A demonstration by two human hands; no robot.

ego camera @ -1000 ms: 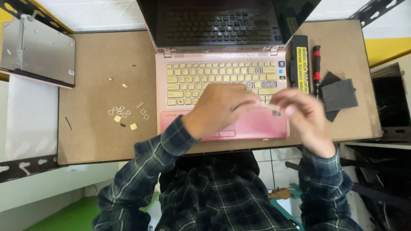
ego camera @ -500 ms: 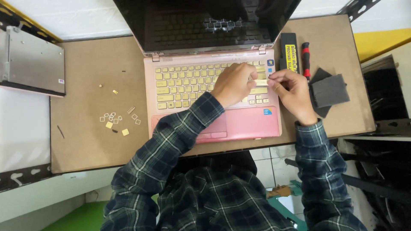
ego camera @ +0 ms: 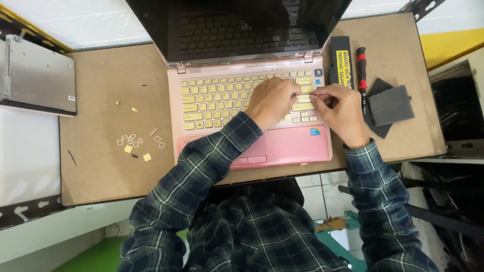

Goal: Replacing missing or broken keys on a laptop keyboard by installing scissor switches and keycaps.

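laptop: pink laptop (ego camera: 282,146) open at the middle of the brown board table (ego camera: 101,166), lid tilted back, dark screen (ego camera: 237,25) mirroring the keys.
keyboard: pale yellow keyboard (ego camera: 212,100) – both hands sit over its right half.
left hand: left hand (ego camera: 272,103) lies knuckles up on the right-centre keys, fingers curled, tips pressed down at a key near the right edge of the key field. Whether they pinch anything – cannot tell, the tips are hidden.
right hand: right hand (ego camera: 343,113) just right of it, over the right edge of the keyboard, thumb and forefinger drawn together at the same spot, almost touching the left fingertips. What sits between them is too small to make out.
sleeves: dark plaid sleeves (ego camera: 201,166) run from the near edge up to both wrists.
loose parts: small keycaps and clips (ego camera: 136,143) scattered on the table left of the laptop, well apart from the hands.
right of laptop: black battery pack (ego camera: 341,63) with a yellow label just beside the laptop's far right corner; red-and-black screwdriver (ego camera: 361,75) next to it; dark grey pads (ego camera: 389,106) further right.
far left: grey metal drive tray (ego camera: 38,75) at the table's left edge.
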